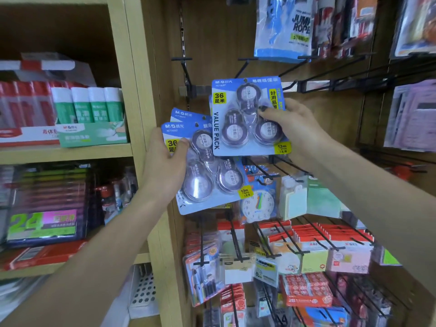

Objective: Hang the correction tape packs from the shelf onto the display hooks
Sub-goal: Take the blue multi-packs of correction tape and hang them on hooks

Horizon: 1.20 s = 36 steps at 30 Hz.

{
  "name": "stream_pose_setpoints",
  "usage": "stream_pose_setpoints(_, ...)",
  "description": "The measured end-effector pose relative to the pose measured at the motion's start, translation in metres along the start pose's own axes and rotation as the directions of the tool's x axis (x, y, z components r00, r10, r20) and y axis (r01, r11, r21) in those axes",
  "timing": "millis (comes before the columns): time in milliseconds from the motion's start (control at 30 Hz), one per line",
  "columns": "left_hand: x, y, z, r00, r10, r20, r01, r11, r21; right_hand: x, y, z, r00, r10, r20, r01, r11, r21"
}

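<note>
Both forearms reach up from the bottom corners. The left hand (165, 166) grips a fanned stack of correction tape packs (207, 168), thumb curled over the front card and fingers hidden behind it; the thumb covers part of the yellow "36" label. At least two blue cards show in this stack, but how many lie behind cannot be told. The stack leans, its long axis tilted with the top edge toward the upper left, and its upper right corner is covered by the pack in front.

The right hand (290, 123) pinches a single upright pack (250, 116) by its right edge, thumb on the clear blister, the other fingers out of sight behind the card. This pack stands nearly vertical, printed face toward the camera, hang hole at the top, held just below a black display hook (243, 64). Whether the hole has met any hook is unclear. A sliver of another card seems to peek out at its left edge.

Below hang a toy clock (258, 205), sticky notes (313, 258) and red-carded goods on more hooks. Behind is a wooden back panel (212, 31). To the left, a pale wooden shelf (68, 153) carries glue sticks (87, 105); its far items are blurred.
</note>
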State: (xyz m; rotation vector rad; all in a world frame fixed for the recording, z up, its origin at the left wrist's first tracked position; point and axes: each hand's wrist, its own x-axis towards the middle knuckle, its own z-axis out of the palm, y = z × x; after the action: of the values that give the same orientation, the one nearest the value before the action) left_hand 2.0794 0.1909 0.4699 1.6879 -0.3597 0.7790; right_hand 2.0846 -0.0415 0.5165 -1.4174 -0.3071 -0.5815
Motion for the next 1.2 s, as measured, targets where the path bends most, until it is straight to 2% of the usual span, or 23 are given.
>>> stream_pose_setpoints(133,-0.001,-0.002,-0.010,0.995,0.100,-0.006,-0.099,0.990,0.101,0.010,0.005,0.001,1.000,0.024,-0.004,-0.025,0.998,-0.059)
stream_pose_setpoints(267,-0.003,-0.002,-0.024,0.983,0.185,-0.018,-0.178,0.965,0.191,0.021,0.015,-0.002,0.996,0.084,-0.011,-0.084,0.996,-0.031)
stream_pose_setpoints(467,0.002,-0.001,-0.040,0.960,0.264,-0.089,-0.244,0.951,0.187,0.049,0.032,0.003,0.997,0.057,-0.046,-0.064,0.987,-0.148)
stream_pose_setpoints(600,0.000,0.002,-0.032,0.952,0.303,-0.028,-0.295,0.942,0.161,0.078,0.053,0.020,0.996,0.091,-0.009,-0.090,0.957,-0.275)
stream_pose_setpoints(800,0.009,-0.006,-0.010,0.968,0.245,0.049,-0.249,0.963,0.103,0.105,0.066,0.035,0.998,0.023,-0.058,-0.051,0.828,-0.558)
stream_pose_setpoints(1000,0.021,-0.020,-0.002,0.982,0.183,0.044,-0.185,0.982,0.043,0.111,0.075,0.029,0.976,0.179,-0.122,-0.213,0.683,-0.699)
stream_pose_setpoints(1100,0.023,-0.023,0.005,0.990,0.139,0.037,-0.140,0.990,0.017,0.099,0.076,0.021,0.979,0.152,-0.139,-0.204,0.620,-0.758)
stream_pose_setpoints(1167,0.024,-0.023,0.009,0.991,0.130,0.030,-0.131,0.991,0.014,0.087,0.069,0.016,0.985,0.064,-0.161,-0.160,0.693,-0.703)
stream_pose_setpoints(1200,0.024,-0.023,0.012,0.991,0.129,0.025,-0.129,0.992,0.014,0.082,0.066,0.013,0.983,0.059,-0.172,-0.155,0.766,-0.624)
